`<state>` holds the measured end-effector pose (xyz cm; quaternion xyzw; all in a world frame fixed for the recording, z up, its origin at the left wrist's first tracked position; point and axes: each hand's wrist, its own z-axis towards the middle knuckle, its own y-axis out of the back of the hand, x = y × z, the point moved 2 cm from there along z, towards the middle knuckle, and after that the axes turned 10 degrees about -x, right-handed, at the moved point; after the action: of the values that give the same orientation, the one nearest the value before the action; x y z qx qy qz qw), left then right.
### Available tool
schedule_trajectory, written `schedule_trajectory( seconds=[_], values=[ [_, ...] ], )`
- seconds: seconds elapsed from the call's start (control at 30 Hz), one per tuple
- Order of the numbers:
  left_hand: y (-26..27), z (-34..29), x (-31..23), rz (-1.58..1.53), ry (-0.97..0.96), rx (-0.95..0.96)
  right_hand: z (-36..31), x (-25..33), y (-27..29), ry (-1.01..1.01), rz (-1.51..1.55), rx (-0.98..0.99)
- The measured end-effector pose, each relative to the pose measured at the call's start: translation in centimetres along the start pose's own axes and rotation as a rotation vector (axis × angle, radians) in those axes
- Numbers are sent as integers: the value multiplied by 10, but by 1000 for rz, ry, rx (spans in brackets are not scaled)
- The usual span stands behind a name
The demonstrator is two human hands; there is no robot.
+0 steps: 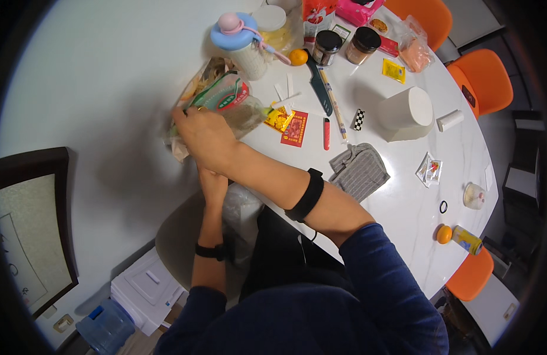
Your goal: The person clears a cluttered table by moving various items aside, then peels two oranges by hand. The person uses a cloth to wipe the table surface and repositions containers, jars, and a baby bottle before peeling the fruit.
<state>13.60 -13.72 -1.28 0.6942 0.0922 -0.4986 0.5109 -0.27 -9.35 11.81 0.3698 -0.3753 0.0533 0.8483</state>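
A clear plastic bag [241,118] with green and red print lies at the far left edge of the white table [392,219], next to the wall. My right hand [209,135] reaches across to it, fingers closed on the bag's left end. Lower down, my left hand [212,184] comes up under the right one; its fingers are hidden behind the right hand and the bag. Behind the printed bag is a second brownish package [204,80]. Touching the bag's right side are a yellow packet [279,118] and a red card [294,129].
A blue-lidded bottle [250,56], an orange [298,57] and two dark-lidded jars [328,47] stand at the back. Mid-table are a dark green knife-shaped item [319,86], a red-handled tool [327,134], a grey quilted pouch [361,173] and a white canister [406,113]. Orange chairs [483,80] stand right.
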Motion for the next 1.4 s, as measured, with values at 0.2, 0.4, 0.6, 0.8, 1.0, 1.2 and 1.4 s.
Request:
schedule_trajectory(
  seconds=[0.2,0.4,0.6,0.8,1.0,1.2,1.4],
  values=[
    [-11,24,-12,220,-107,-75,-20,-19,11,22,191,-134],
    [-10,6,-16,-111,121,-174,-113,-101,59,-176,-173,16],
    [-26,-4,-17,81,26,-202,-160,-105,28,-321,-436,154],
    [-16,-11,-33,17,122,-308,-165,-99,48,-244,-293,26],
    [-57,-25,-96,-47,-282,-46,-214,-131,145,-277,-325,-156],
    [-155,3,-131,-99,-220,167,-184,-178,145,-450,-345,-365],
    [-195,11,-137,-2,-160,223,-103,-226,107,-721,-554,-225]
  ],
)
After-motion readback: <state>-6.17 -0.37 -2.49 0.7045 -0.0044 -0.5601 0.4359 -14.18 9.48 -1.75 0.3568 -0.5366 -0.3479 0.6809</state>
